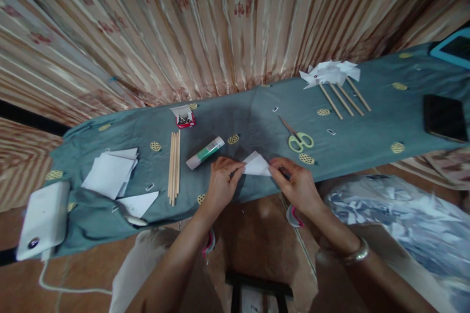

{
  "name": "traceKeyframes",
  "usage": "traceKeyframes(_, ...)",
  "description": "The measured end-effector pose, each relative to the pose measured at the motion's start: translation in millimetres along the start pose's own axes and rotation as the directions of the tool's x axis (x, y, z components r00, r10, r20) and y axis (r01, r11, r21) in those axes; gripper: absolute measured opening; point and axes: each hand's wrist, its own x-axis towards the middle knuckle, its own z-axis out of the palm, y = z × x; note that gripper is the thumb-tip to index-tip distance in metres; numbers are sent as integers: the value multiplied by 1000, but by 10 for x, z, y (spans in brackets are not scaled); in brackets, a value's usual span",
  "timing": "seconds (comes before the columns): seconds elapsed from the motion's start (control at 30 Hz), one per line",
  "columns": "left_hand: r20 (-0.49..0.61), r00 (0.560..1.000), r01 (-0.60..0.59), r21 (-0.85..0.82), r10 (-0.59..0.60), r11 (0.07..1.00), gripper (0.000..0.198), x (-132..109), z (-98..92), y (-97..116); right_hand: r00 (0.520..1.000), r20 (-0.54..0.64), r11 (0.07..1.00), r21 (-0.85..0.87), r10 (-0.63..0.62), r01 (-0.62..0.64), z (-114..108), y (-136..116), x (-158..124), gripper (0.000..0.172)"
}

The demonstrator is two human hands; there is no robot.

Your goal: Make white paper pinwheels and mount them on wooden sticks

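Note:
A small folded white paper (pixel 257 165) is held between my two hands at the front edge of the cloth-covered table. My left hand (pixel 223 181) pinches its left corner, and my right hand (pixel 293 181) pinches the right corner. Just beyond my left hand lies a green and white glue stick (pixel 205 152). Scissors with light green handles (pixel 298 141) rest beyond my right hand. Further left are several thin wooden sticks (pixel 174 168), a red box of small metal pins (pixel 184 118) with its lid up, and a stack of white paper squares (pixel 110 171).
Paper pinwheels on sticks (pixel 332 76) lie at the back right. A dark phone (pixel 445 117) and a blue-edged device (pixel 455 49) are at the far right. At the left edge sits a white corded device (pixel 46 217). A plastic bag of paper pieces (pixel 400 220) stands below right.

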Motion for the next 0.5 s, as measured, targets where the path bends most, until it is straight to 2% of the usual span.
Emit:
traceKeyframes(0.2,-30,999,47,54,-46,997,19,16,12,67,998,-39,991,-124,-45,40,58,48,51,16)
traceKeyframes(0.3,-16,994,-106,177,110,978,31,-75,24,169,996,-60,984,-172,-61,50,93,58,75,16)
traceKeyframes(0.4,65,949,-315,264,309,912,37,-235,109,245,994,-72,976,-208,-80,63,125,68,90,16)
traceKeyframes(0.5,163,918,-395,323,360,860,41,-371,205,262,991,-79,970,-227,-107,87,145,72,98,15)
